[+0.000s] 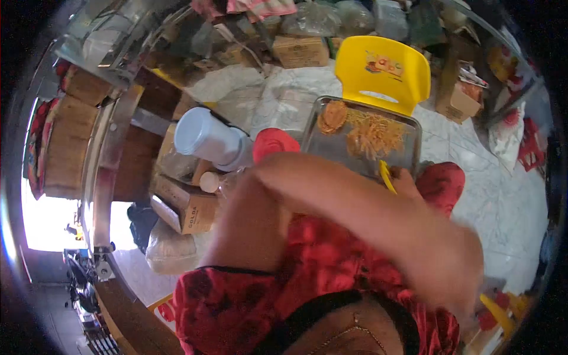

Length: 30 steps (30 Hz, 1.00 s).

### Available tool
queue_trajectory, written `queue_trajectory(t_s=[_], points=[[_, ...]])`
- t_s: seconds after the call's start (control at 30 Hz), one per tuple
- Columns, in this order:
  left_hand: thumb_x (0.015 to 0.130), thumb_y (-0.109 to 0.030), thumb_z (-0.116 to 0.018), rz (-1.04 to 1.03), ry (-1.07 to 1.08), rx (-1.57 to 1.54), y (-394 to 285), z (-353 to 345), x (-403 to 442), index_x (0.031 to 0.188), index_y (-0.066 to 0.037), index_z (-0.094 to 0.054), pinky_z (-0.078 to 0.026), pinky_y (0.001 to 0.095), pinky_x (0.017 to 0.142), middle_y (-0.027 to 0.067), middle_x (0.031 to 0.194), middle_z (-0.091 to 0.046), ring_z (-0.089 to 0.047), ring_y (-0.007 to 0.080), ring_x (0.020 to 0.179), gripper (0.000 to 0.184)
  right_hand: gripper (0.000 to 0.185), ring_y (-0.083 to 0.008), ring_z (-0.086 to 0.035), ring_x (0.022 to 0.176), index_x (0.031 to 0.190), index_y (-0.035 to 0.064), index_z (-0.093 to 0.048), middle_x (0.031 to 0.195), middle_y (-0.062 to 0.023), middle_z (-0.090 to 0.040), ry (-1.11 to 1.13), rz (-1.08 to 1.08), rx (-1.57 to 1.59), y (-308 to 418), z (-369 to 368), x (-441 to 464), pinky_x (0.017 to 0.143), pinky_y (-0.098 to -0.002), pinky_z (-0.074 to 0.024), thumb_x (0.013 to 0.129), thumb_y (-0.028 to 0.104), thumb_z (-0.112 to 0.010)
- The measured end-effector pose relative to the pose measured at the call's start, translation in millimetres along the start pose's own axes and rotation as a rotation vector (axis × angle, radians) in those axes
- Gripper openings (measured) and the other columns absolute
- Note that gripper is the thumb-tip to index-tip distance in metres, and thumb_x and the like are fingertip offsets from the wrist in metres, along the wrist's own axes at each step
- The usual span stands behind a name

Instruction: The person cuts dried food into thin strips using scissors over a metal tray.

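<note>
My right hand (405,182) is at the lower right corner of a metal tray (318,141), partly hidden behind my left forearm. It is closed round a curved yellow handle (386,176); the rest of that tool is out of sight. On the tray lie a heap of thin orange and yellow strips (376,136) and a round orange-brown piece (333,116). My left arm bends and crosses in front of my body to the right. Its end, my left hand (458,275), is smeared against my right arm, and its fingers cannot be made out.
A yellow plastic child's chair (383,74) stands behind the tray. To the left are a pale blue bucket (204,137), a cardboard box (198,213) and a stuffed bag (171,248). Another open carton (458,103) sits at the right. Boxes and plastic bags line the back.
</note>
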<state>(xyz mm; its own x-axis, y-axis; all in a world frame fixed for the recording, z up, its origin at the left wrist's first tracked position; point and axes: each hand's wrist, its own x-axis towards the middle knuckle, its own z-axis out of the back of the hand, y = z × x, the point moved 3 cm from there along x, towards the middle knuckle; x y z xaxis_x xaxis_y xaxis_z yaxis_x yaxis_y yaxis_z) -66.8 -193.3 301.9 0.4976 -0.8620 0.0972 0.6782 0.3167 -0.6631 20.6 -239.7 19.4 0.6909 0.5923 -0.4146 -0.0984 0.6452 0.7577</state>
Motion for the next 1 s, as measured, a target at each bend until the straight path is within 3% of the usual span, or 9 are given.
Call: queue_trajectory(t_s=[0.07, 0.17, 0.2, 0.27, 0.33, 0.53, 0.73, 0.87, 1.0], points=[[0.068, -0.035, -0.062, 0.235, 0.110, 0.031, 31.0, 7.0, 7.5, 0.082, -0.006, -0.061, -0.046, 0.0399, 0.062, 0.0160, 0.077, -0.061, -0.059, 0.0308, 0.073, 0.032, 0.038, -0.0264, -0.062, 0.078, 0.090, 0.0012, -0.061, 0.082, -0.0165, -0.063, -0.023, 0.036, 0.066, -2.7, -0.5, 1.5, 0.070, -0.0389, -0.0457, 0.078, 0.038, -0.059], [0.072, -0.026, -0.057, 0.419, -0.437, -0.112, 179.1, 1.1, -51.4, 0.080, -0.003, -0.058, -0.045, 0.0374, 0.059, 0.0145, 0.069, -0.059, -0.059, 0.0239, 0.066, 0.024, 0.050, -0.0250, -0.061, 0.079, 0.093, 0.0004, -0.061, 0.083, -0.0163, -0.063, -0.059, 0.139, 0.215, -9.1, 1.0, 6.7, 0.070, -0.0368, -0.0449, 0.078, 0.048, -0.059], [0.082, -0.025, -0.057, 0.757, -0.424, -0.232, 221.0, -9.0, -78.0, 0.091, -0.006, -0.053, -0.045, 0.0261, 0.049, 0.0039, 0.079, -0.058, -0.056, 0.0121, 0.059, 0.021, 0.052, -0.0259, -0.061, 0.080, 0.094, 0.0003, -0.060, 0.084, -0.0180, -0.063, -0.075, 0.113, 0.129, -9.5, 3.1, 7.6, 0.070, -0.0371, -0.0448, 0.077, 0.049, -0.058], [0.078, -0.019, -0.052, 1.003, -0.520, -0.337, 288.7, -44.0, -128.3, 0.076, -0.002, -0.055, -0.044, 0.0302, 0.040, 0.0095, 0.059, -0.056, -0.055, 0.0174, 0.048, 0.017, 0.054, -0.0268, -0.061, 0.081, 0.095, 0.0001, -0.060, 0.085, -0.0197, -0.062, -0.096, 0.070, 0.043, -12.9, 4.0, 11.1, 0.071, -0.0374, -0.0448, 0.077, 0.051, -0.058], [0.078, -0.014, -0.054, 1.249, -0.457, -0.304, 322.8, -78.1, -160.9, 0.082, -0.003, -0.056, -0.047, 0.0298, 0.040, 0.0116, 0.069, -0.059, -0.056, 0.0164, 0.051, 0.013, 0.059, -0.0283, -0.061, 0.081, 0.095, -0.0005, -0.059, 0.083, -0.0213, -0.061, -0.141, 0.112, 0.057, -18.9, -0.3, 19.5, 0.072, -0.0375, -0.0448, 0.076, 0.055, -0.057], [0.073, -0.014, -0.061, 1.305, -0.976, -0.415, 373.0, -147.7, -183.2, 0.099, -0.002, -0.052, -0.051, 0.0320, 0.044, 0.0160, 0.094, -0.058, -0.061, 0.0227, 0.062, 0.030, 0.050, -0.0236, -0.058, 0.076, 0.096, -0.0026, -0.057, 0.081, -0.0182, -0.060, -0.120, 0.152, 0.238, -12.5, -4.7, 21.7, 0.069, -0.0343, -0.0441, 0.079, 0.045, -0.059], [0.070, -0.013, -0.063, 1.360, -0.786, -0.275, 385.4, -150.0, -167.3, 0.085, -0.002, -0.059, -0.049, 0.0360, 0.044, 0.0118, 0.081, -0.062, -0.061, 0.0232, 0.073, 0.019, 0.042, -0.0165, -0.055, 0.075, 0.100, -0.0023, -0.054, 0.080, -0.0114, -0.059, -0.085, 0.220, 0.413, -13.7, -11.7, 21.5, 0.068, -0.0319, -0.0439, 0.081, 0.035, -0.061], [0.070, -0.011, -0.061, 1.241, -0.921, -0.207, 409.1, -168.3, -171.3, 0.076, -0.004, -0.060, -0.047, 0.0354, 0.044, 0.0081, 0.072, -0.061, -0.060, 0.0207, 0.070, 0.010, 0.041, -0.0154, -0.053, 0.076, 0.099, -0.0025, -0.054, 0.081, -0.0110, -0.058, -0.042, 0.265, 0.414, -11.3, -14.0, 18.9, 0.070, -0.0303, -0.0431, 0.082, 0.034, -0.060], [0.071, -0.011, -0.060, 1.203, -0.997, -0.587, 360.4, -138.8, -157.7, 0.085, -0.003, -0.058, -0.050, 0.0318, 0.045, 0.0074, 0.080, -0.059, -0.058, 0.0190, 0.069, 0.016, 0.039, -0.0144, -0.051, 0.074, 0.101, -0.0023, -0.053, 0.080, -0.0069, -0.056, -0.028, 0.249, 0.448, -10.1, -11.2, 14.9, 0.069, -0.0293, -0.0428, 0.083, 0.032, -0.059]])
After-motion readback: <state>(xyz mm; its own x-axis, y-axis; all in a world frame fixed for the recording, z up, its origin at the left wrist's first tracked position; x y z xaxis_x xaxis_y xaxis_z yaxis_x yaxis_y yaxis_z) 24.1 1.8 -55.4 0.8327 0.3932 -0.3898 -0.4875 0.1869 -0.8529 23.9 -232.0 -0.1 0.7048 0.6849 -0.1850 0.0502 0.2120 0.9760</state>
